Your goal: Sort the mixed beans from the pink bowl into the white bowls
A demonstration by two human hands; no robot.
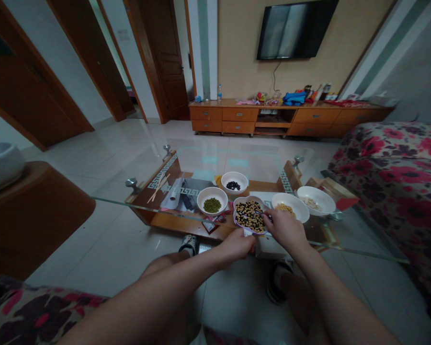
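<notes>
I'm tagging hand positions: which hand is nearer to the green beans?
Left. The left hand is right of the green beans, toward the wearer; the right hand is farther right.

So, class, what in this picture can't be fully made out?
All in the head view:
Utensil in the beans: partly covered by the right hand.
Grip of the left hand on the bowl: hidden by the hand itself.
Basin: cut by the left edge.
Pale pieces: too small to name.

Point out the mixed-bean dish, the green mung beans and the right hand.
Mixed-bean dish point(251, 198): head view, far rim.
Green mung beans point(212, 205): head view, middle of the pile.
Right hand point(286, 230): head view, back of the hand.
</notes>
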